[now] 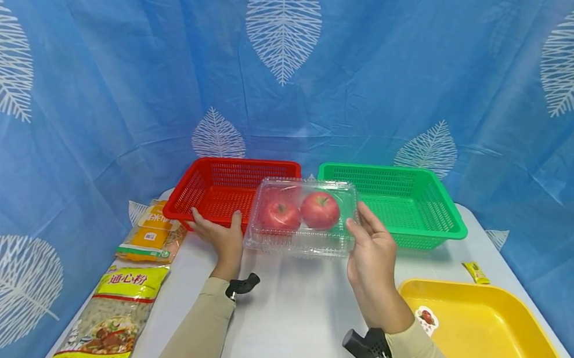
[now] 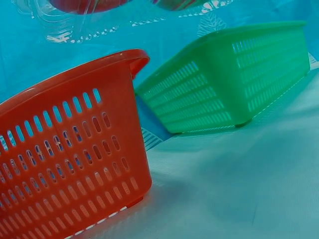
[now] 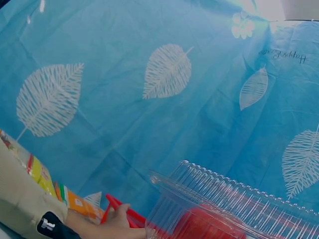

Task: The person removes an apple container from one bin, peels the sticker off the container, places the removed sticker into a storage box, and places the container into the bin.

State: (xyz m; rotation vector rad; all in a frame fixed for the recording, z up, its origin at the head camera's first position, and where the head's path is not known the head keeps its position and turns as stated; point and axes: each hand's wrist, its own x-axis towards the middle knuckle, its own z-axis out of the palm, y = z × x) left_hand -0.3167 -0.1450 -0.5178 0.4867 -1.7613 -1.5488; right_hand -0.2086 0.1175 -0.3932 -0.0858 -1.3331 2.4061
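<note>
Both hands hold a clear box [image 1: 303, 217] with two apples above the table [image 1: 283, 318]: left hand [image 1: 218, 236] grips its left end, right hand [image 1: 371, 252] its right, fingers curled on the rim. It hovers between near edge and far baskets, red [image 1: 213, 186] and green [image 1: 411, 201]. The carry is underway; next it likely needs lowering level into a basket.

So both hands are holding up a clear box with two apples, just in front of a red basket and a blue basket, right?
Not quite: the second basket is green, not blue, as the head view shows. Both hands, left and right, hold the clear box of two apples before the red basket.
</note>
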